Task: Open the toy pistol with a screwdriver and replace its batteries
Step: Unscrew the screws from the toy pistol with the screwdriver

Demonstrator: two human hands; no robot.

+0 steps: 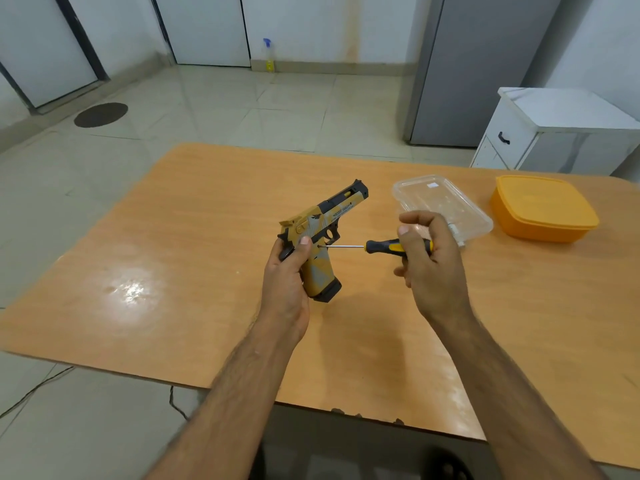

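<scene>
My left hand (287, 271) grips the handle of a yellow, grey and black toy pistol (325, 223), held above the wooden table (173, 271) with the barrel pointing up and to the right. My right hand (429, 258) holds a screwdriver (388, 246) by its black and yellow handle. The thin metal shaft lies level, and its tip touches the pistol's side just behind the trigger. A black magazine base sticks out below the pistol grip.
A clear plastic container (446, 202) lies on the table behind my right hand, with small items inside. An orange lidded box (543, 209) stands to its right. A white cabinet (554, 133) and a grey fridge (478, 71) stand beyond the table.
</scene>
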